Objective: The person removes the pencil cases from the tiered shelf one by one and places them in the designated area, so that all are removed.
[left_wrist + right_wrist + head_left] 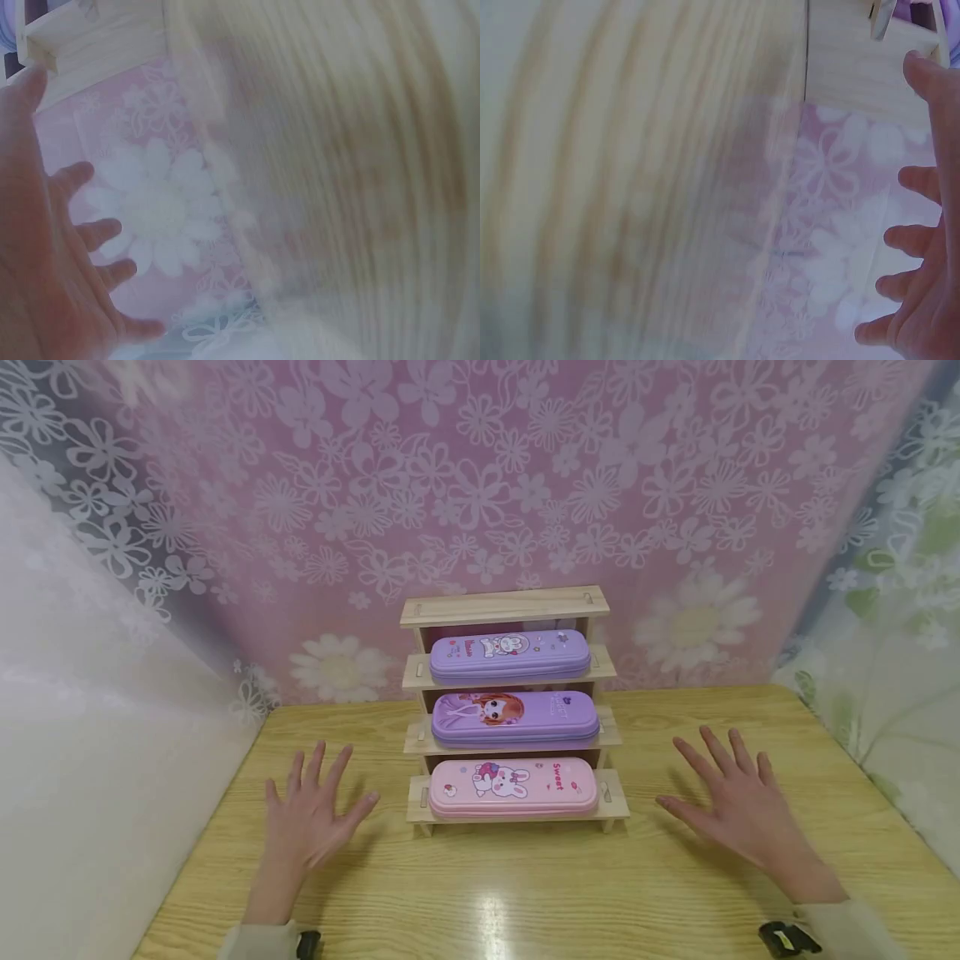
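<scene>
While your left hand (311,814) lies spread over the table (525,893) to the left of the rack (510,610), your right hand (738,810) lies spread to its right; both have fingers straight and splayed, and neither holds anything. From the head view you cannot tell whether the palms touch the wood or hover just above it.

Between your hands stands the stepped wooden rack, three cases on it, one per step. The pink case (513,787) sits on the lowest step, nearest you and closest to both hands, level with your fingertips but clear of them. Your left thumb points toward its left end; your right thumb toward its right end. Neither touches rack or case. The girl case (514,717), purple, lies on the middle step, and the rabbit case (510,654), also purple, on the step above. The top shelf carries nothing.

Both wrist views are blurred. Each shows open fingers against the flowered backdrop (480,485), with a corner of the rack near the thumb.
</scene>
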A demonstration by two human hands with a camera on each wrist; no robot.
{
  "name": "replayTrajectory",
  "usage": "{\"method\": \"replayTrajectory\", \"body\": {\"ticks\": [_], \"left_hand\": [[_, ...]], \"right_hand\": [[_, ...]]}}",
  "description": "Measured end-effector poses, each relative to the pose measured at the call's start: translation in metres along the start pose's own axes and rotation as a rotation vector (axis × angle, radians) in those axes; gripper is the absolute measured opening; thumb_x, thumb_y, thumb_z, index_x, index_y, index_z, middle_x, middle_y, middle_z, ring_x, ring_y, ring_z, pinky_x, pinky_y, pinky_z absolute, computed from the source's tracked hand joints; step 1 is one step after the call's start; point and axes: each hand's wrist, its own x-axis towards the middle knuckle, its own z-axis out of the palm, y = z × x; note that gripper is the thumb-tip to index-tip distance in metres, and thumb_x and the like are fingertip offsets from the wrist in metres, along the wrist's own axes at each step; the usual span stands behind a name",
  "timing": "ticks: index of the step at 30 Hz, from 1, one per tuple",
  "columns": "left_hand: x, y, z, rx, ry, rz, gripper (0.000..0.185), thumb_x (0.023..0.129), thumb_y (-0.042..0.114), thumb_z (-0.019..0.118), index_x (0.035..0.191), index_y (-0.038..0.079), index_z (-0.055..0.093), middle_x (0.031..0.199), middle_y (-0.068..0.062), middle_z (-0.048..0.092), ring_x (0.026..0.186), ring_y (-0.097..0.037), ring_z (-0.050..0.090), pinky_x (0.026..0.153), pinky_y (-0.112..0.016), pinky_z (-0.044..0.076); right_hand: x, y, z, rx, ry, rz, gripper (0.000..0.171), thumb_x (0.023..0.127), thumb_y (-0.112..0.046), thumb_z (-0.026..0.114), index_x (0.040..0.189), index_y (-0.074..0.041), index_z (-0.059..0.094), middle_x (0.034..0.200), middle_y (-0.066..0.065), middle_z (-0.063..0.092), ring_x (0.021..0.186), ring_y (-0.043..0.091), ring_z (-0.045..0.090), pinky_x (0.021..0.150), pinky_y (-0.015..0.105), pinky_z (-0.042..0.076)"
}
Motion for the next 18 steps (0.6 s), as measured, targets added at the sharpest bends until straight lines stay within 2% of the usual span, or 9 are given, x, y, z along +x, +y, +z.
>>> {"method": "replayTrajectory", "body": {"ticks": [4, 8, 11, 14, 18], "left_hand": [[0.003, 0.007, 0.000, -0.114, 0.057, 0.042, 0.077, 0.095, 0.066, 0.055, 0.159, 0.027, 0.036, 0.165, -0.017, 0.033, 0.147, -0.050, 0.033, 0.106, -0.080, 0.027], [0.008, 0.017, -0.001, -0.237, 0.133, 0.087, 0.067, 0.096, 0.053, 0.062, 0.153, 0.022, 0.046, 0.159, -0.016, 0.042, 0.139, -0.048, 0.044, 0.100, -0.075, 0.038], [0.014, 0.026, -0.002, -0.340, 0.171, 0.119, 0.061, 0.096, 0.043, 0.066, 0.149, 0.019, 0.050, 0.155, -0.015, 0.047, 0.136, -0.046, 0.048, 0.099, -0.072, 0.040], [0.021, 0.035, -0.002, -0.435, 0.176, 0.141, 0.057, 0.096, 0.038, 0.067, 0.147, 0.019, 0.052, 0.153, -0.014, 0.049, 0.136, -0.043, 0.050, 0.102, -0.069, 0.041], [0.030, 0.047, -0.002, -0.545, 0.136, 0.143, 0.054, 0.098, 0.036, 0.064, 0.148, 0.019, 0.051, 0.152, -0.014, 0.049, 0.139, -0.041, 0.048, 0.107, -0.067, 0.040]], "right_hand": [[0.004, -0.013, 0.002, 0.053, 0.031, -0.057, 0.084, 0.084, -0.055, 0.077, 0.154, -0.022, 0.046, 0.161, 0.024, 0.038, 0.153, 0.050, 0.023, 0.111, 0.080, 0.023], [0.010, -0.026, 0.004, 0.083, 0.096, -0.133, 0.078, 0.080, -0.048, 0.082, 0.148, -0.021, 0.054, 0.155, 0.023, 0.047, 0.147, 0.049, 0.035, 0.106, 0.078, 0.032], [0.014, -0.035, 0.007, 0.099, 0.146, -0.193, 0.076, 0.076, -0.044, 0.085, 0.143, -0.019, 0.059, 0.149, 0.022, 0.053, 0.141, 0.049, 0.043, 0.100, 0.075, 0.039], [0.017, -0.044, 0.009, 0.121, 0.187, -0.253, 0.074, 0.074, -0.041, 0.086, 0.140, -0.016, 0.062, 0.143, 0.021, 0.058, 0.135, 0.048, 0.049, 0.098, 0.071, 0.043], [0.020, -0.052, 0.012, 0.159, 0.215, -0.319, 0.071, 0.075, -0.040, 0.086, 0.136, -0.013, 0.065, 0.136, 0.018, 0.063, 0.128, 0.044, 0.055, 0.095, 0.066, 0.047]]}}
